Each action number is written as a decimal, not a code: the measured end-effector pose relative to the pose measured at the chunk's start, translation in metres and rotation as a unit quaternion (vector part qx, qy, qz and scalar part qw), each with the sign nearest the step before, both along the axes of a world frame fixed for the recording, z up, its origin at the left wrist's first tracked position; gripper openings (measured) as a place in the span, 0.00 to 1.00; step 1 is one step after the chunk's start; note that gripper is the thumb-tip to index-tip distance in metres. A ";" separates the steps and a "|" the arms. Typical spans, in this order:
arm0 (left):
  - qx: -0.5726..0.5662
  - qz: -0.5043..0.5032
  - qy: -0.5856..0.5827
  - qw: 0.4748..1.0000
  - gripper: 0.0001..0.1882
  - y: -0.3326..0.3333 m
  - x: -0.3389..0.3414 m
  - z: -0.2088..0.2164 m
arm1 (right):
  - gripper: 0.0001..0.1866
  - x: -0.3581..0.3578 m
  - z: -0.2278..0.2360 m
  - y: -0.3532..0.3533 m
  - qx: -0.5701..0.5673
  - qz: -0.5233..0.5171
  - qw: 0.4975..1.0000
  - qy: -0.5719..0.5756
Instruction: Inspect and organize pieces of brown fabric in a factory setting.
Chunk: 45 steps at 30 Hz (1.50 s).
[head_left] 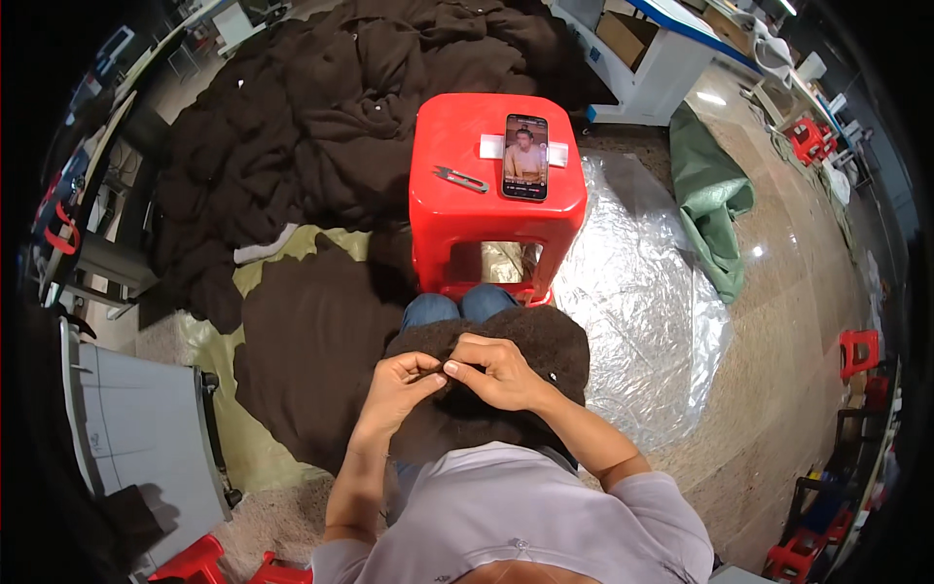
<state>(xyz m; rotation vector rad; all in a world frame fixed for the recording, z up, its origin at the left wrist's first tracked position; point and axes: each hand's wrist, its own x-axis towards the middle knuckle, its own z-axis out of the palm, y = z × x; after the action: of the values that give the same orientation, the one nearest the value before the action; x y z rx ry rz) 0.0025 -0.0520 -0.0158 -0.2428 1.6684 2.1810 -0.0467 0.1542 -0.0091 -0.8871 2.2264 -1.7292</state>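
A dark brown piece of fabric (530, 346) lies across my lap, with a small white speck near its right side. My left hand (401, 387) pinches the fabric between thumb and fingers. Close beside it, my right hand (494, 372) also pinches the cloth, the two thumbs almost touching. Whether anything small sits between the fingertips cannot be made out. Beyond my knees stands a red plastic stool (448, 131). On its seat lie a pair of metal thread snips (461, 179) and a phone (525, 161) with a lit screen, resting over a white strip.
A large heap of dark brown fabric (321, 117) covers the floor ahead and left. Clear plastic sheeting (647, 321) spreads to the right, beside a green sheet (710, 204). At left stands a grey wheeled bin (146, 428). Another red stool (859, 352) is far right.
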 end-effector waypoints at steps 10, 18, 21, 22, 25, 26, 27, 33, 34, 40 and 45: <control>0.110 0.068 -0.010 0.992 0.07 0.020 0.006 -0.010 | 0.08 0.011 0.000 0.008 0.017 -0.079 0.996 0.041; -0.003 0.040 -0.007 0.999 0.06 0.018 0.007 -0.007 | 0.07 0.014 -0.002 0.006 0.011 -0.078 0.995 0.061; 0.020 0.039 0.006 0.999 0.06 0.020 0.007 -0.010 | 0.06 0.015 -0.003 0.004 0.010 -0.085 0.994 0.075; 0.041 0.046 0.014 0.998 0.07 0.022 0.007 -0.012 | 0.05 0.016 -0.003 0.003 -0.005 -0.100 0.992 0.076; 0.104 0.113 -0.012 0.988 0.05 0.027 0.005 -0.016 | 0.05 0.018 -0.003 -0.003 -0.034 -0.121 0.989 0.080; 0.122 0.144 -0.001 0.982 0.05 0.029 0.005 -0.018 | 0.05 0.019 -0.003 -0.005 -0.030 -0.119 0.989 0.081; 0.135 0.177 0.006 0.975 0.06 0.032 0.005 -0.018 | 0.05 0.020 -0.002 -0.006 -0.029 -0.119 0.989 0.082; 0.132 0.288 0.056 0.947 0.07 0.055 0.006 -0.012 | 0.06 0.022 0.002 -0.011 -0.020 -0.108 0.987 0.121; 0.118 0.294 0.070 0.946 0.08 0.058 0.005 -0.008 | 0.06 0.021 0.004 -0.010 -0.018 -0.106 0.987 0.119; 0.081 0.229 0.052 0.969 0.11 0.021 -0.014 0.010 | 0.13 0.005 0.015 0.024 0.023 -0.040 0.995 0.092; 0.210 0.198 0.023 0.957 0.05 -0.020 -0.018 0.014 | 0.15 -0.008 0.004 0.084 0.098 -0.126 0.987 0.011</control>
<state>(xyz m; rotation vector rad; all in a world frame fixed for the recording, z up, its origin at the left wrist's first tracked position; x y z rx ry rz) -0.0158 -0.0723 -0.0013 -0.4377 1.2072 2.7940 -0.0550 0.2378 -0.0049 -0.6060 2.5643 -1.5629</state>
